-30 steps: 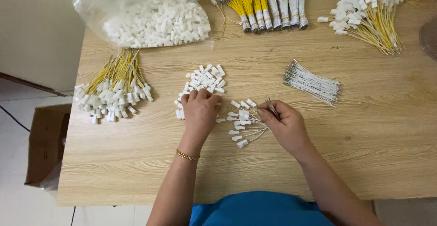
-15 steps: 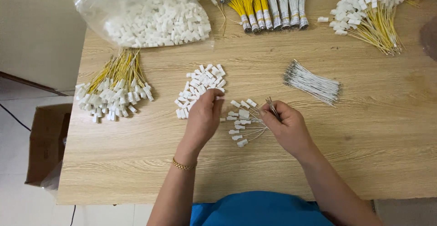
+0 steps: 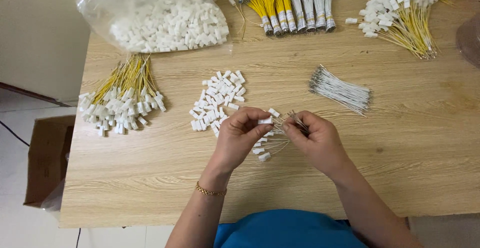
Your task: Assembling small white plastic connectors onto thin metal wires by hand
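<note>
White plastic plug, pinched in the left hand above the surface: light, hard, slick. Right hand pinches thin, bendy wires; best gripped near their tips.

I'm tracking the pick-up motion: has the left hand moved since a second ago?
Yes. The left hand has drawn back from the loose white connector pile toward the right hand, now pinching a white connector.
</note>
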